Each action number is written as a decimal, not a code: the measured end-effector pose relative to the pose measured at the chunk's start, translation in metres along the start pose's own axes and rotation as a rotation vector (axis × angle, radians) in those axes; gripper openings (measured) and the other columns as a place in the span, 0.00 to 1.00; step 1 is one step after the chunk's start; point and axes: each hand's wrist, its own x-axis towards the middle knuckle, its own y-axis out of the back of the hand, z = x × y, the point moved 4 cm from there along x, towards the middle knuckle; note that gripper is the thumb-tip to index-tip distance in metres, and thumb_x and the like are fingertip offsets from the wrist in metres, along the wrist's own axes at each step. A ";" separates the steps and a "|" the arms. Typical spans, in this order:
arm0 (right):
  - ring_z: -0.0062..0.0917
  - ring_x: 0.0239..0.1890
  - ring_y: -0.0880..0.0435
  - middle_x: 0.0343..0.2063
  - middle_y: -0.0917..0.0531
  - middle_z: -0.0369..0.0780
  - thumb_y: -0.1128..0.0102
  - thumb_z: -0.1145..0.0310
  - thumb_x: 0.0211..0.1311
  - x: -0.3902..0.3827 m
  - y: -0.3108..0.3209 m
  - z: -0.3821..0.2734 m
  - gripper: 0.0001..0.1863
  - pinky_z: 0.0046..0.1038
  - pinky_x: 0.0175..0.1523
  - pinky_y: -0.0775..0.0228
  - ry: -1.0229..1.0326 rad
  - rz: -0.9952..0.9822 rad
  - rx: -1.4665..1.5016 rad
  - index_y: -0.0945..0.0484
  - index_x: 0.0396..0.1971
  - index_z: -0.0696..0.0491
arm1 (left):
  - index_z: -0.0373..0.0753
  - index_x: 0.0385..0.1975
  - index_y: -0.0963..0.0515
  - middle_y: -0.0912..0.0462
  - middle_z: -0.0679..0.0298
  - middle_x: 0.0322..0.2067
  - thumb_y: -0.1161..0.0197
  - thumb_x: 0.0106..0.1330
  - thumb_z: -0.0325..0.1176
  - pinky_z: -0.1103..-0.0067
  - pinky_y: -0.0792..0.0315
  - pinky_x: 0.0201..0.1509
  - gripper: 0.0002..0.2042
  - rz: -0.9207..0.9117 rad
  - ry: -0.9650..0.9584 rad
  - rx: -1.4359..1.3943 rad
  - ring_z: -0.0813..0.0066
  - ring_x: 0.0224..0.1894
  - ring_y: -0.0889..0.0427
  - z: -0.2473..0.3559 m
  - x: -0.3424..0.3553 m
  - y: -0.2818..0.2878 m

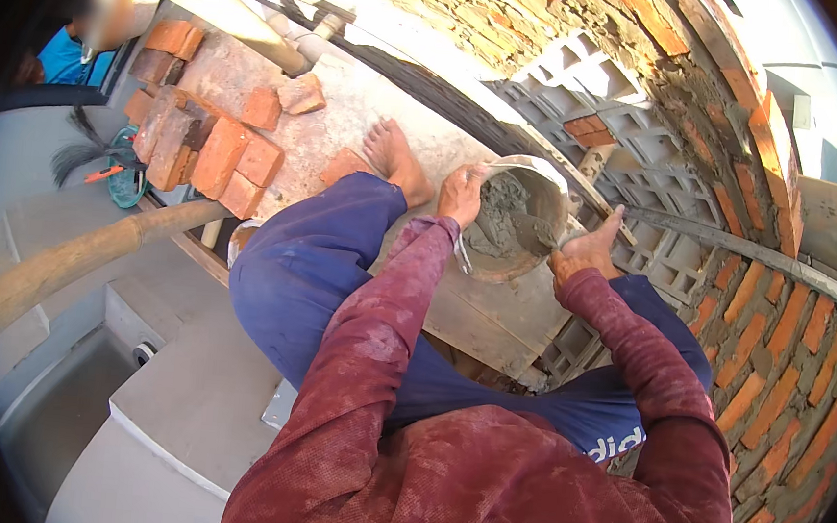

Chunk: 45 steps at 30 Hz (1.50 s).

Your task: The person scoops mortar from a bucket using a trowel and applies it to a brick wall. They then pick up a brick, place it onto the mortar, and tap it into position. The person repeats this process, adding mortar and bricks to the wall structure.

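A bucket (560,186) of wet grey mortar (503,212) stands tilted on the plank platform between my legs. My left hand (460,195) is closed on the left side of its rim. At the right side of the bucket, my right hand (584,253) is wrapped round the handle of a trowel (539,234), its thumb stretched upward. The trowel's mortar-smeared blade reaches inside the bucket, against the mortar. Most of the handle is hidden within my fingers.
Loose bricks (220,157) lie stacked on the platform (339,83) at the left. Bamboo poles (94,256) cross there, above a drop. A brick wall (784,369) and grey vent blocks (675,193) stand at the right. Another person (66,52) is at the far left.
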 end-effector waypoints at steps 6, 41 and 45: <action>0.48 0.33 0.18 0.27 0.19 0.53 0.50 0.73 0.54 -0.029 0.022 -0.024 0.13 0.45 0.38 0.27 -0.043 -0.055 0.129 0.31 0.40 0.59 | 0.35 0.43 0.22 0.19 0.47 0.36 0.52 0.67 0.56 0.68 0.31 0.47 0.26 0.007 0.061 -0.006 0.53 0.42 0.21 0.004 0.002 -0.006; 0.15 0.12 0.32 0.17 0.28 0.33 0.41 0.70 0.53 -0.143 0.438 0.041 0.18 0.19 0.17 0.42 0.127 0.478 0.929 0.27 0.43 0.62 | 0.33 0.49 0.26 0.22 0.59 0.47 0.46 0.69 0.43 0.77 0.33 0.56 0.19 -0.346 -0.213 -0.240 0.70 0.51 0.25 0.176 -0.018 0.106; 0.32 0.25 0.21 0.21 0.23 0.43 0.42 0.65 0.48 -0.106 0.521 0.051 0.18 0.32 0.31 0.31 0.061 0.871 0.200 0.26 0.40 0.57 | 0.34 0.46 0.25 0.22 0.56 0.45 0.46 0.69 0.40 0.76 0.29 0.51 0.16 -0.402 -0.345 -0.159 0.67 0.48 0.23 0.198 -0.026 0.102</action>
